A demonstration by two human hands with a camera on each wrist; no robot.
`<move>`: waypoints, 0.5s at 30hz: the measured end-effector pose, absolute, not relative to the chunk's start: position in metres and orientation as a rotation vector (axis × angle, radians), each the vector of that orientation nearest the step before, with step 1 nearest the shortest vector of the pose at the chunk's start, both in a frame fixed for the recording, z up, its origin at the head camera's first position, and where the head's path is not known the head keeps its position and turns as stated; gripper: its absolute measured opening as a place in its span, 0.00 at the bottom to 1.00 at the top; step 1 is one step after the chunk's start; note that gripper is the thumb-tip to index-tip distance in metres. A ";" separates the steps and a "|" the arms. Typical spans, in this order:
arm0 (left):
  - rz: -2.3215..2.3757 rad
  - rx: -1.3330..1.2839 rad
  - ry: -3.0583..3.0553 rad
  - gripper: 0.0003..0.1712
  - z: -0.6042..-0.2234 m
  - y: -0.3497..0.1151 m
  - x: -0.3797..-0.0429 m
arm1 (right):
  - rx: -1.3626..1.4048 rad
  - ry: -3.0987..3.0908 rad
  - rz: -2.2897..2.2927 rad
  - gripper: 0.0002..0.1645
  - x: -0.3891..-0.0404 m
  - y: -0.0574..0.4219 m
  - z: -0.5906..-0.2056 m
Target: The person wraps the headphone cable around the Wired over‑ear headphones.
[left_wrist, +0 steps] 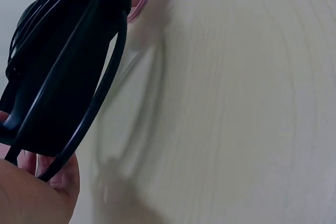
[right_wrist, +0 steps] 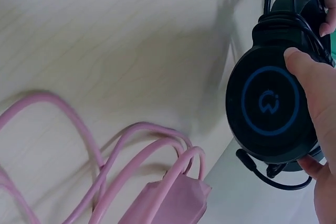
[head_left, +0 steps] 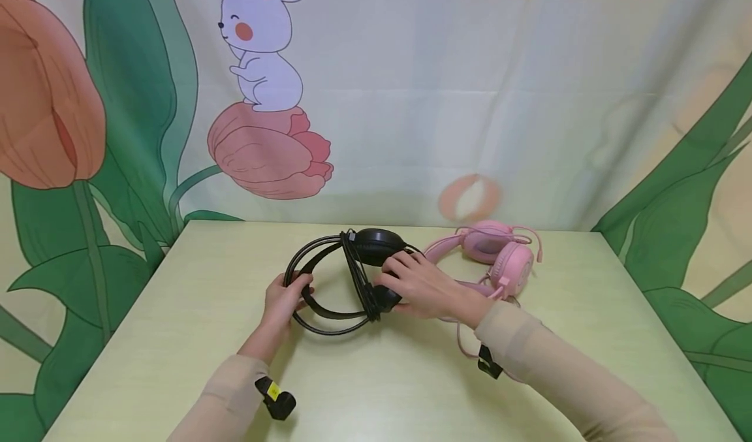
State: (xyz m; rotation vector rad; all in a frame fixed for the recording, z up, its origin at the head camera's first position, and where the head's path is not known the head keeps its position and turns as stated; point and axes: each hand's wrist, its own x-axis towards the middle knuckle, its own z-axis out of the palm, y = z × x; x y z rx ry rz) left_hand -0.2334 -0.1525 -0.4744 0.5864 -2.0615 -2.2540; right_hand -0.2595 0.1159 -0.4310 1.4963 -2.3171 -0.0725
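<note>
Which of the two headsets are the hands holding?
The black headset: the left hand grips its headband, the right hand an ear cup. The pink headset lies on the table.

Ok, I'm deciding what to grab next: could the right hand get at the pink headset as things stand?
Probably not yet: the right hand is gripping the black headset. Once freed, it likely could, since the pink headset lies close by, its nearer ear cup unblocked.
</note>
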 end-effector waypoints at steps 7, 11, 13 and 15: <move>-2.217 0.549 -2.056 0.27 -0.472 -0.154 -0.236 | 1.445 -2.442 0.085 0.33 -0.262 0.107 -0.433; -2.186 0.566 -2.075 0.28 -0.470 -0.156 -0.237 | 1.426 -2.486 0.169 0.32 -0.263 0.102 -0.432; -2.196 0.570 -2.067 0.27 -0.477 -0.160 -0.241 | 1.408 -2.503 0.192 0.32 -0.264 0.099 -0.432; -2.223 0.547 -2.044 0.28 -0.489 -0.166 -0.246 | 1.385 -2.526 0.202 0.32 -0.266 0.097 -0.432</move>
